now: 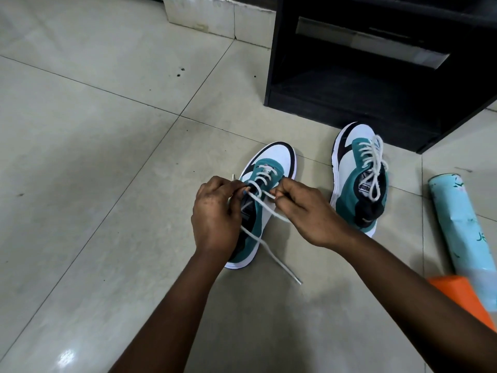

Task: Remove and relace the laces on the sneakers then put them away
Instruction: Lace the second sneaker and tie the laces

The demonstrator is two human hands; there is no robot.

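Observation:
Two teal, white and black sneakers stand on the tiled floor. The left sneaker [274, 162] is partly laced near its toe. My left hand [215, 214] pinches one strand of its white lace [271, 251] over the left eyelets. My right hand [304, 208] pinches the other strand over the right side. A loose lace end trails across the floor toward me. The right sneaker [360, 173] stands apart to the right, fully laced, with its lace loops lying on the tongue.
A black cabinet [376, 84] with an open lower shelf stands just behind the right sneaker. A light blue cylindrical can [457, 219] lies on the floor at the right, beside an orange object [462, 294]. A low white ledge runs along the back.

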